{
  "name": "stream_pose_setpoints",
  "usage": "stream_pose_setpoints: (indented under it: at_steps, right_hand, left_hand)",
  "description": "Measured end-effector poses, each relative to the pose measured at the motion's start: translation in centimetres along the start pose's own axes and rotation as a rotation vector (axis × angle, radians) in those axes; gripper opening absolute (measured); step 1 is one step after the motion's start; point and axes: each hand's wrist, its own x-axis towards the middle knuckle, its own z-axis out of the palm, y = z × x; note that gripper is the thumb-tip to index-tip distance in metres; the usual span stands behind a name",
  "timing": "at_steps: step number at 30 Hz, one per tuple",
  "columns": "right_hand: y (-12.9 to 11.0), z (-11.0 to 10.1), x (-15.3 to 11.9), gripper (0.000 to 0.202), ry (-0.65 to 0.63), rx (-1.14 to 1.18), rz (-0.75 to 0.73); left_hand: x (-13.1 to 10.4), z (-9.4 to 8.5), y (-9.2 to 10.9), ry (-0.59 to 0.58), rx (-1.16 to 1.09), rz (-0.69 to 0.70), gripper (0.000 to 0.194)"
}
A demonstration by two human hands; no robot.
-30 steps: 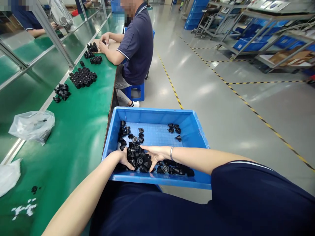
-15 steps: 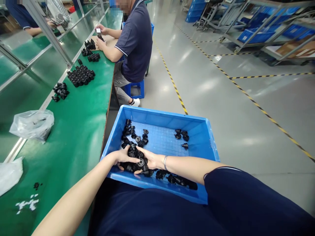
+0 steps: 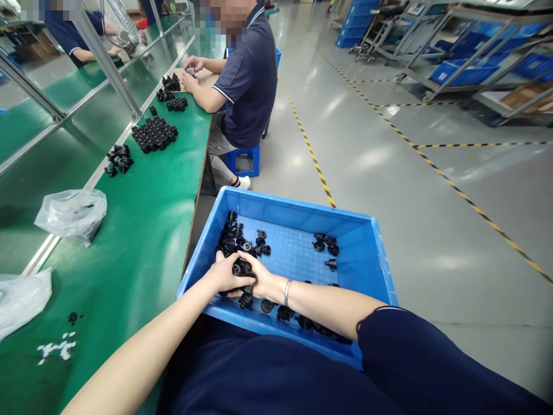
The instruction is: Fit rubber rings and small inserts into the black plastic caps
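A blue crate (image 3: pixel 298 202) holds many small black plastic parts, some lying along its left side, a few at the right (image 3: pixel 330 264). Near the crate's left front corner, my left hand (image 3: pixel 227 274) and my right hand (image 3: pixel 260 276) are cupped together around a cluster of black parts (image 3: pixel 243 268). The fingertips of both hands nearly meet over the cluster. A bracelet is on my right wrist. Some fingers are hidden under the parts.
On the green table (image 3: pixel 155 196) to the left stand groups of black parts (image 3: pixel 154 134), a clear plastic bag (image 3: pixel 73 213), a white bag (image 3: pixel 26 297) and white scraps. A person (image 3: pixel 246 80) sits at the table's far end. Carts (image 3: pixel 458 75) stand at the back right.
My hands have closed in around the black parts and drawn nearer to each other. The view has shifted a little, so the table and crate appear farther right.
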Motion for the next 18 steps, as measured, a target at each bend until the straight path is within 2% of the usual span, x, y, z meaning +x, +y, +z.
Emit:
stream_pose_setpoints:
  at_steps: [7,13,15,18]
  right_hand:
    - [-2.8,2.1,-2.0,0.037,0.097,0.005,-0.206]
    - [-4.7,3.2,-4.3,0.033,0.154,-0.031,-0.334]
    - [-5.2,4.1,-5.2,0.03,0.158,-0.036,-0.388]
    - [-6.2,6.5,-6.6,0.027,0.146,-0.041,-0.493]
  left_hand:
    - [0.0,-2.0,2.9,0.194,0.046,0.133,0.082]
    - [0.1,-3.0,5.0,0.276,0.036,0.252,0.082]
    - [-0.2,-3.7,5.6,0.309,0.033,0.291,0.081]
    - [-1.7,-5.7,6.5,0.386,0.036,0.353,0.08]
